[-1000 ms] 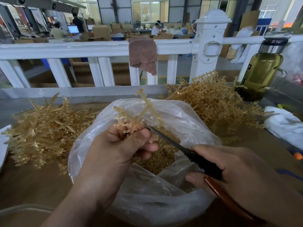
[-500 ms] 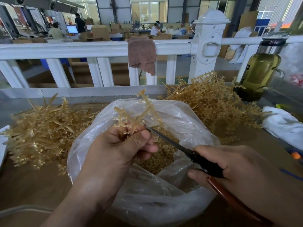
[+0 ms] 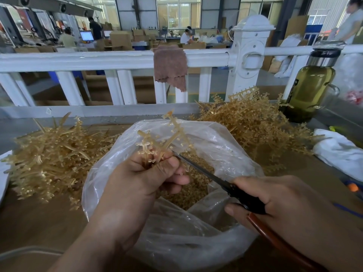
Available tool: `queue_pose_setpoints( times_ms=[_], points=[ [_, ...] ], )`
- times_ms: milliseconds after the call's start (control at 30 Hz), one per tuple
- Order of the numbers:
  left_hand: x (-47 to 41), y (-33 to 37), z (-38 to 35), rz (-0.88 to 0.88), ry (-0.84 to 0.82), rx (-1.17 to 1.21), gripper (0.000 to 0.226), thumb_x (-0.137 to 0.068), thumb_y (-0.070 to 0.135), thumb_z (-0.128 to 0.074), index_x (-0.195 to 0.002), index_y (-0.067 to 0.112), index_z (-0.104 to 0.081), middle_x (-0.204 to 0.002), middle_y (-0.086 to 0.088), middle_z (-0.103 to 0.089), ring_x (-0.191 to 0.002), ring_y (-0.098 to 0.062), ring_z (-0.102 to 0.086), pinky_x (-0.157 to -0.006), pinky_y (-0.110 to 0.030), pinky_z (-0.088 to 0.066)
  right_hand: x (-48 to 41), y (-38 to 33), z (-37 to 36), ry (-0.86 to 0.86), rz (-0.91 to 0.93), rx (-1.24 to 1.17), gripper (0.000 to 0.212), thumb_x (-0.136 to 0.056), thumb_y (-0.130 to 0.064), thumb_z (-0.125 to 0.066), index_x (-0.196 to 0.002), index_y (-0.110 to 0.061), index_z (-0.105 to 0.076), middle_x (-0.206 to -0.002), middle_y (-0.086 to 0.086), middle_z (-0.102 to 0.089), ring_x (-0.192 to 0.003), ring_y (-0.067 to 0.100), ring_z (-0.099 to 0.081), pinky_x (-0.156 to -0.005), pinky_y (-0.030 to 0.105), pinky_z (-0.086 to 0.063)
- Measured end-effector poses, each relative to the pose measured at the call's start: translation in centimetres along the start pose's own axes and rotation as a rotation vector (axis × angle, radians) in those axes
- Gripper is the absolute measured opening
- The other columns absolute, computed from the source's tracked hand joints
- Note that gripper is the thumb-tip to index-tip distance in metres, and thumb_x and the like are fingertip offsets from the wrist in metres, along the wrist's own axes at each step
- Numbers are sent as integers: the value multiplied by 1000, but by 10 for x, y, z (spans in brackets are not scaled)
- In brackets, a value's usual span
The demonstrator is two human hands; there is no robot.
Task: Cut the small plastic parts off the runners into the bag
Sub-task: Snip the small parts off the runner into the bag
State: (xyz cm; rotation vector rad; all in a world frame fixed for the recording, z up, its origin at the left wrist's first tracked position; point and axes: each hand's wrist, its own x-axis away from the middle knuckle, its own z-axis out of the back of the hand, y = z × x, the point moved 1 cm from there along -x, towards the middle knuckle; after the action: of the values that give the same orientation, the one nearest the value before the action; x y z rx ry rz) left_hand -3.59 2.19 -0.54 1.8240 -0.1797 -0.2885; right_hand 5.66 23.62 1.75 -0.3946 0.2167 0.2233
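Note:
My left hand [image 3: 137,181] grips a tan plastic runner [image 3: 167,138] with small parts on its branches, held above the open clear plastic bag [image 3: 222,150]. My right hand [image 3: 290,209] holds scissors [image 3: 222,180] with black and brown handles; the blade tip touches the runner just beside my left thumb. Inside the bag lies a heap of small cut tan parts [image 3: 194,189].
A pile of tan runners [image 3: 51,160] lies left of the bag and another pile [image 3: 249,122] at the back right. A glass bottle of yellowish liquid [image 3: 312,89] stands far right, white cloth [image 3: 337,150] below it. A white railing [image 3: 98,59] with a brown rag [image 3: 170,67] runs behind.
The scissors' tip has stayed at the runner beside my left thumb; both hands and the runner have barely shifted.

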Motion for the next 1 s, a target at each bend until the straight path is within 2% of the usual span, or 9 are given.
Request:
queue_pose_setpoints(
  times_ms=[100,200,333,400,500,667,867,1000],
  points=[
    [0,0,0,7,-5,4,28,-63,35,-79,-77,11,-77,-79,-19,-73,-72,-25,-74,-58,-25,-56,-1,2,-2,-6,-8,-17,30,-84,-62,-52,-81,-33,-59,-61,-18,-55,-59,1,-56,-50,16,-38],
    [-1,1,0,0,2,11,27,-62,35,-79,-76,12,-77,-79,-19,-73,-70,-25,-74,-57,-25,-56,-2,2,-3,-5,-11,-33,29,-83,-63,-51,-81,-35,-56,-62,-18,-54,-60,0,-56,-51,15,-38],
    [-1,1,-1,-52,40,-37,37,-64,36,-80,-83,6,-73,-79,-20,-74,-71,-26,-75,-56,-25,-56,-2,3,-7,-16,-28,-39,34,-81,-67,-49,-84,-35,-58,-66,-16,-57,-64,3,-57,-52,18,-40],
    [-1,1,-2,-84,55,-39,31,-71,35,-86,-83,9,-73,-80,-18,-75,-72,-28,-75,-57,-25,-56,-2,3,-8,-8,-36,-29,35,-79,-69,-48,-84,-35,-58,-66,-18,-57,-64,1,-57,-53,16,-39],
    [-1,0,-2,-126,76,-3,18,-79,34,-74,-81,17,-76,-81,-16,-75,-76,-29,-76,-60,-28,-57,-2,0,-7,-15,-48,-39,36,-77,-70,-51,-86,-36,-57,-69,-19,-58,-64,0,-56,-55,14,-40],
    [0,1,0,-126,75,18,15,-77,31,-74,-82,17,-78,-80,-16,-75,-76,-27,-76,-63,-29,-58,-1,-5,-3,-11,-68,-72,33,-77,-70,-55,-89,-39,-57,-76,-21,-59,-70,-3,-57,-61,8,-41],
    [1,-1,-5,-142,24,-48,13,-75,33,-78,-72,20,-77,-71,-11,-74,-69,-23,-74,-62,-26,-58,0,-4,0,-27,-77,-54,45,-76,-78,-47,-99,-41,-57,-82,-18,-62,-76,2,-59,-71,19,-45],
    [2,0,-5,-144,8,-48,17,-72,36,-76,-71,19,-77,-71,-13,-73,-68,-23,-73,-61,-25,-56,0,-4,-1,-30,-80,-54,44,-76,-79,-47,-100,-43,-56,-83,-19,-62,-78,0,-59,-73,19,-46]
  ],
)
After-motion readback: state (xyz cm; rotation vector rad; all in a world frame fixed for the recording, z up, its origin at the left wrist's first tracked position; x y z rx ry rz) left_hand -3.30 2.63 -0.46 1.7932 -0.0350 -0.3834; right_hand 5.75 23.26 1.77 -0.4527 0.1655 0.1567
